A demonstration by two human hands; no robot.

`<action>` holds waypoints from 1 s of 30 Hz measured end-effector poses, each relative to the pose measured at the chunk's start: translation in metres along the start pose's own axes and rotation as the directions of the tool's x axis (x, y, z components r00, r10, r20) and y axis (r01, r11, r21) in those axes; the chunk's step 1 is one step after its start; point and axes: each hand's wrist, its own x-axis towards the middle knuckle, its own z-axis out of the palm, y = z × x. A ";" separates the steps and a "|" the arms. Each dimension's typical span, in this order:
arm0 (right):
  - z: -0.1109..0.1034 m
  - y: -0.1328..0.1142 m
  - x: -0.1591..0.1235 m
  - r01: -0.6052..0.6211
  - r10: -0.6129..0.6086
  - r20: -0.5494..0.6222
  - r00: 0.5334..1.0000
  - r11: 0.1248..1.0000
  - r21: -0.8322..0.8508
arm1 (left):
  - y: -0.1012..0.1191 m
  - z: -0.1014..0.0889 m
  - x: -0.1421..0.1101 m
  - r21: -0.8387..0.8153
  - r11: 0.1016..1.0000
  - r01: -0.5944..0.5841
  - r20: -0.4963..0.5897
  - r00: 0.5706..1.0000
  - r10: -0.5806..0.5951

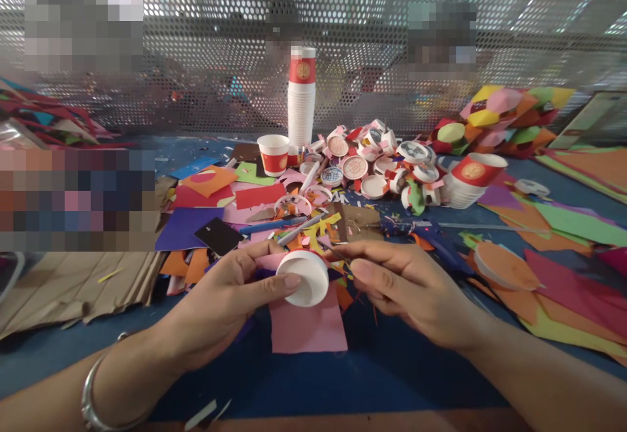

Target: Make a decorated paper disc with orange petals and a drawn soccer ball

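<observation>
My left hand grips a white paper cup bottom, a shallow round piece with a rim, thumb on its face and fingers behind. A pink paper square hangs or lies just below it; whether the hand also holds it, I cannot tell. My right hand is closed in a pinch to the right of the cup bottom. A thin dark thing sticks out from its fingertips toward the rim; its kind is not clear.
Cut cup bottoms lie heaped behind my hands. A tall cup stack, a single cup and a tilted stack stand around them. Coloured paper sheets spread right; corrugated cardboard lies left. A blue glue gun rests beyond my right hand.
</observation>
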 end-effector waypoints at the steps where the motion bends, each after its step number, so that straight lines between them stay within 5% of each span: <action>1: 0.000 0.000 0.000 0.001 -0.001 -0.006 1.000 1.000 0.005 | 0.000 0.000 0.000 0.012 1.000 -0.001 -0.022 1.000 0.001; 6: 0.001 -0.004 -0.001 -0.004 0.004 -0.004 1.000 1.000 0.031 | -0.001 -0.005 -0.001 0.132 0.991 0.009 -0.090 0.996 0.003; 15: 0.009 -0.004 0.001 -0.010 0.009 0.005 1.000 0.998 0.066 | -0.004 -0.007 -0.003 0.378 0.925 -0.042 0.006 0.999 0.042; 21: 0.017 -0.003 0.001 0.015 -0.015 0.005 1.000 1.000 0.001 | -0.006 -0.002 -0.003 0.436 0.898 -0.059 0.124 0.992 0.005; 26: 0.017 -0.001 0.001 0.024 -0.022 0.054 0.998 0.999 -0.037 | -0.005 0.004 -0.003 0.539 0.840 -0.066 0.086 0.996 0.023; 30: 0.017 0.002 0.001 0.039 -0.039 0.026 0.999 0.999 0.007 | 0.000 0.000 0.000 0.464 0.877 -0.122 0.145 0.988 0.061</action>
